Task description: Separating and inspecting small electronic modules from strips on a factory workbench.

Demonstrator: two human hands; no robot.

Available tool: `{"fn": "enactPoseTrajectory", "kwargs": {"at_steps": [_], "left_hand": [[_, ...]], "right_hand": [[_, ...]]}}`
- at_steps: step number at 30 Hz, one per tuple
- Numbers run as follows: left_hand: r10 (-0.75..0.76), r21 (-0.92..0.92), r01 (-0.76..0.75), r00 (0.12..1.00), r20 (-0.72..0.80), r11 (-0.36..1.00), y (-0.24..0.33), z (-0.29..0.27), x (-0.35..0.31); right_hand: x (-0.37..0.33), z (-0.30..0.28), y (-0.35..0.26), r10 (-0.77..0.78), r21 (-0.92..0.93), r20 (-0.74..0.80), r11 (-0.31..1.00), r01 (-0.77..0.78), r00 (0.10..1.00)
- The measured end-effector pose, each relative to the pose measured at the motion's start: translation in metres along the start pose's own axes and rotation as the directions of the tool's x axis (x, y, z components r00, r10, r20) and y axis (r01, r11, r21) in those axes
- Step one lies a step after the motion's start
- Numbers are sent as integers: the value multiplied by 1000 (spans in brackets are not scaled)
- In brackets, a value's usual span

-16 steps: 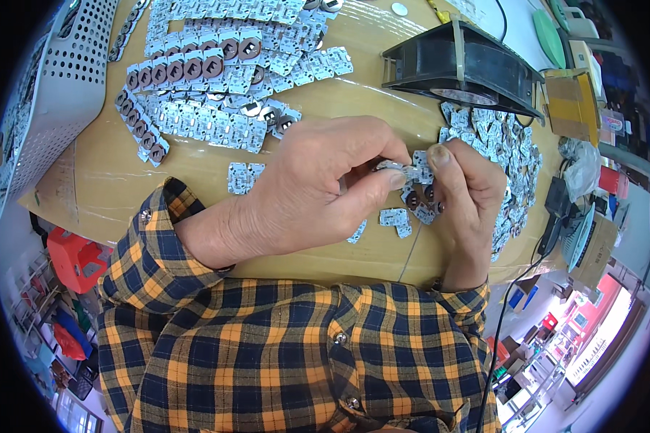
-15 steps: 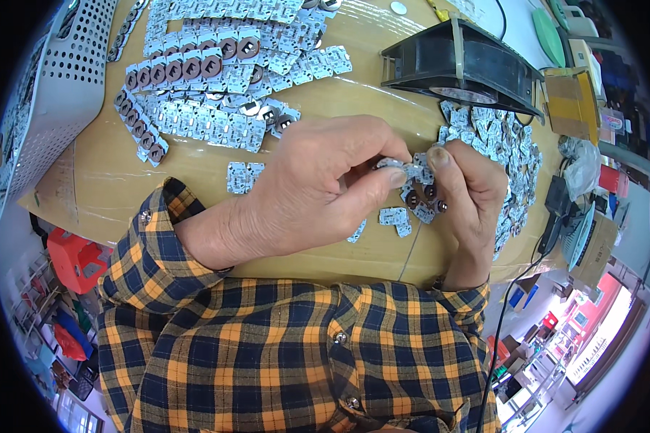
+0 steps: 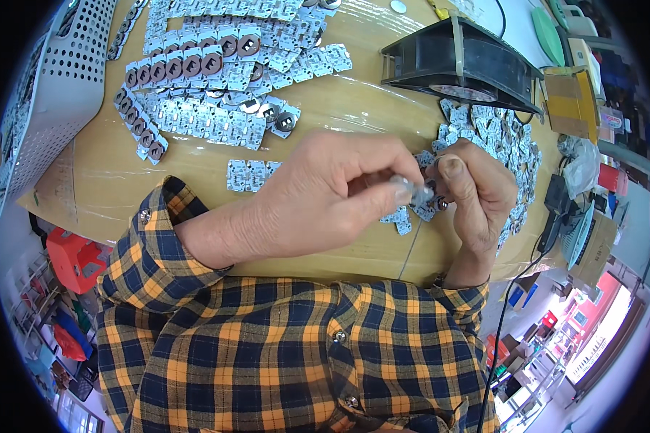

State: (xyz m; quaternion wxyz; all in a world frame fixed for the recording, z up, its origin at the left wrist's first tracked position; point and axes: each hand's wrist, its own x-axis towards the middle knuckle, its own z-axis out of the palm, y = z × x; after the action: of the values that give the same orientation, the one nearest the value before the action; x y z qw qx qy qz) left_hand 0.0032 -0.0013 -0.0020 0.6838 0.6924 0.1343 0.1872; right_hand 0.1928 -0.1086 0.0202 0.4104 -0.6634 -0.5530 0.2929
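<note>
My left hand is closed, pinching a small circuit board between thumb and fingertips; motion blurs the board. Close to its right, my right hand is curled with the thumb pressed against the fingers, and whatever it holds is hidden. Under and between the hands, a few loose boards lie on the table, partly covered. Left of my left hand a short strip of boards lies flat. Beyond it are stacked board strips, some with round brown parts.
A heap of small separate boards spreads to the right of my right hand. Behind it stands a black fan. A white perforated basket holding boards sits at the left. The brown table has its near edge by my shirt.
My left hand has shifted slightly down and tilted the board it pinches. My right hand has moved a little to the right, away from that board, so the two hands are farther apart.
</note>
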Motion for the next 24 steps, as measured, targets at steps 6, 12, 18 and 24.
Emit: {"fn": "enactPoseTrajectory", "kwargs": {"at_steps": [6, 12, 18, 24], "left_hand": [[-250, -385, 192, 962, -106, 903, 0, -2, 2], [-248, -358, 194, 962, -111, 914, 0, 0, 2], [-319, -559, 287, 947, 41, 778, 0, -12, 4], [-335, -746, 268, 940, 64, 610, -5, -8, 5]], "right_hand": [[1, 8, -2, -104, 71, 16, 992, 102, 994], [-2, 15, -7, 20, 135, 54, 990, -27, 998], [-3, 26, -2, 264, 709, 207, 623, -331, 942], [0, 29, -6, 306, 839, 294, 371, -397, 906]]}}
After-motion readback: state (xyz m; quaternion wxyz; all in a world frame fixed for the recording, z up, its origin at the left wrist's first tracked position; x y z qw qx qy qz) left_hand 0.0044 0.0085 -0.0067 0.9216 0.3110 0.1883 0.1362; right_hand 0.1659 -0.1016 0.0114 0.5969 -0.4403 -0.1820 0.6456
